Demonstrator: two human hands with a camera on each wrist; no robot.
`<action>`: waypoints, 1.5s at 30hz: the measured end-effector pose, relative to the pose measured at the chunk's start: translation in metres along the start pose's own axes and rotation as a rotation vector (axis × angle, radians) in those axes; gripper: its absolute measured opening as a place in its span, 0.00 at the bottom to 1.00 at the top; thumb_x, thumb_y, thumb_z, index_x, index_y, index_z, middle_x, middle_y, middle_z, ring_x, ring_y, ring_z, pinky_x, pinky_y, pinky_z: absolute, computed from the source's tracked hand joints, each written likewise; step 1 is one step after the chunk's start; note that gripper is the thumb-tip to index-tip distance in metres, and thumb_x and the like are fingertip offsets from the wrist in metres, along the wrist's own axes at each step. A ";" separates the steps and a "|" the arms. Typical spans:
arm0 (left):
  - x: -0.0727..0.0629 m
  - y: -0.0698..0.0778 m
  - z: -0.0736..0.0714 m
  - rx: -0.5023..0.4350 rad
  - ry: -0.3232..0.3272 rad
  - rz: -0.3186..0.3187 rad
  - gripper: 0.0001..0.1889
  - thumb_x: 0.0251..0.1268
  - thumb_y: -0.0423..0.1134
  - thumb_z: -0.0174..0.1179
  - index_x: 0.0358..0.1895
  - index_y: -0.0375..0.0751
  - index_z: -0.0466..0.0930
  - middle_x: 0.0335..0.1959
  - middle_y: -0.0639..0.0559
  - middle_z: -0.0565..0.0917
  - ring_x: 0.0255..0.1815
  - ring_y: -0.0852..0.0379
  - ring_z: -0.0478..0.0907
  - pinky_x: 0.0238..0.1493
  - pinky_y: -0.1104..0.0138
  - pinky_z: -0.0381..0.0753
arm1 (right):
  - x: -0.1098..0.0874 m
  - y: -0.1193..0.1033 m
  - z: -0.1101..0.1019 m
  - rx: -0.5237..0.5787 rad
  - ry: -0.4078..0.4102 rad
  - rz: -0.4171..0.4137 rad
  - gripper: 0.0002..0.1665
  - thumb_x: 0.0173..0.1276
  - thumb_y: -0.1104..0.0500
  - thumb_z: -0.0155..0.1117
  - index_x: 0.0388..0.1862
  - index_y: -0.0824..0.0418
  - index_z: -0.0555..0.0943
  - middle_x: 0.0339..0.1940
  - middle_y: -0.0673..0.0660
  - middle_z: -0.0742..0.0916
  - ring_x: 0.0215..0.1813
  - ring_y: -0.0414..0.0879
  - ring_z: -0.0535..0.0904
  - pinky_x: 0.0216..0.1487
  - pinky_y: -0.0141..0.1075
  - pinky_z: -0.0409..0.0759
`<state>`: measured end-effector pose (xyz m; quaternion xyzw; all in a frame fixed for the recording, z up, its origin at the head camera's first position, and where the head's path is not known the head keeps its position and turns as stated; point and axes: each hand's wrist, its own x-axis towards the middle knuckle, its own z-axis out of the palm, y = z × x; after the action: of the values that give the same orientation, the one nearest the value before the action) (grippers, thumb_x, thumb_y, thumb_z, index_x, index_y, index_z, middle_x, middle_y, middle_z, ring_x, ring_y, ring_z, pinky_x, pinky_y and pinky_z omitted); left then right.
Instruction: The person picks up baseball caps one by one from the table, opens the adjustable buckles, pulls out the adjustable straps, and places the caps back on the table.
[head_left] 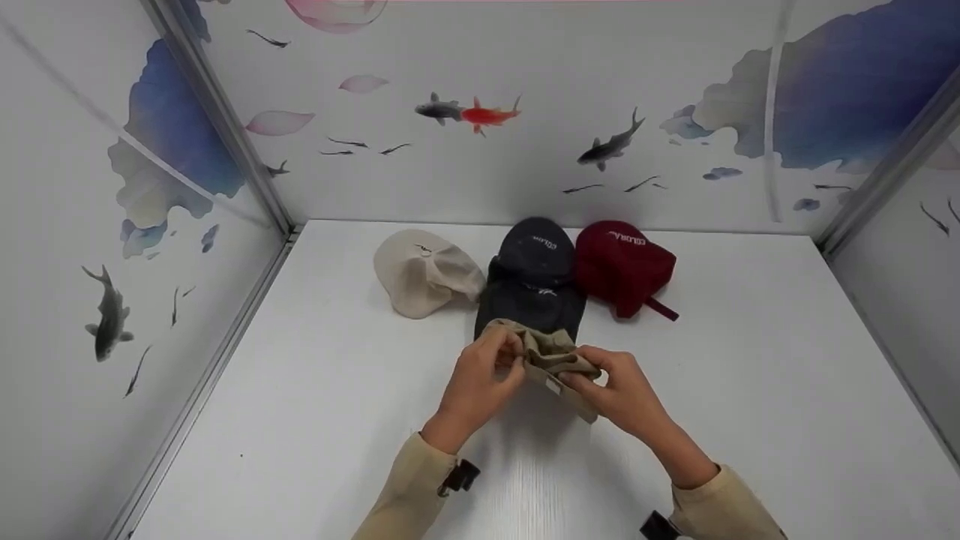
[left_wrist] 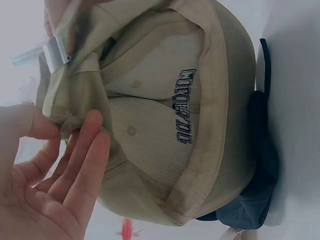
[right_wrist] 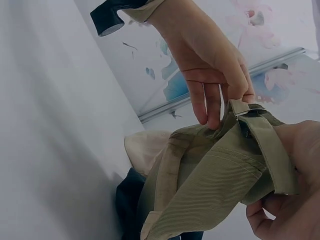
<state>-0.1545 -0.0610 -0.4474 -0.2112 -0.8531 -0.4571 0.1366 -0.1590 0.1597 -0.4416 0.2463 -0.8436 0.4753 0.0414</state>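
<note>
Pinching around its strap (right_wrist: 272,150), the left hand (head_left: 480,379) and right hand (head_left: 624,388) held the khaki cap (head_left: 551,364) on the near side of the front black cap (head_left: 521,304), probably to steady the strap between them.

Bench (head_left: 337,435), head view: near edge cut off by the lower picture edge, as are both sleeves (head_left: 405,487). Toward the bench's far edge, the nearer dark cap (head_left: 521,307) hides part of the farther dark cap (head_left: 536,251); its own near portion lies behind the khaki cap (head_left: 551,356). The emblem (head_left: 425,250) on the beige cap (head_left: 401,281) is too small to identify. Wrist views: left grip (left_wrist: 52,200) and right grip (right_wrist: 305,167) each cut off by picture edges, the latter's fingers partly behind a strap (right_wrist: 272,157).
</note>
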 end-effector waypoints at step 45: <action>-0.002 0.004 0.002 0.130 0.026 -0.009 0.10 0.63 0.32 0.67 0.38 0.43 0.73 0.38 0.49 0.79 0.39 0.60 0.79 0.43 0.71 0.82 | -0.001 0.004 0.002 -0.002 -0.009 -0.064 0.07 0.66 0.60 0.69 0.42 0.57 0.86 0.34 0.50 0.88 0.33 0.33 0.72 0.35 0.28 0.72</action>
<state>-0.1509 -0.0576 -0.4465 -0.1921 -0.8801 -0.4042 0.1588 -0.1601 0.1604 -0.4461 0.2752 -0.8359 0.4719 0.0528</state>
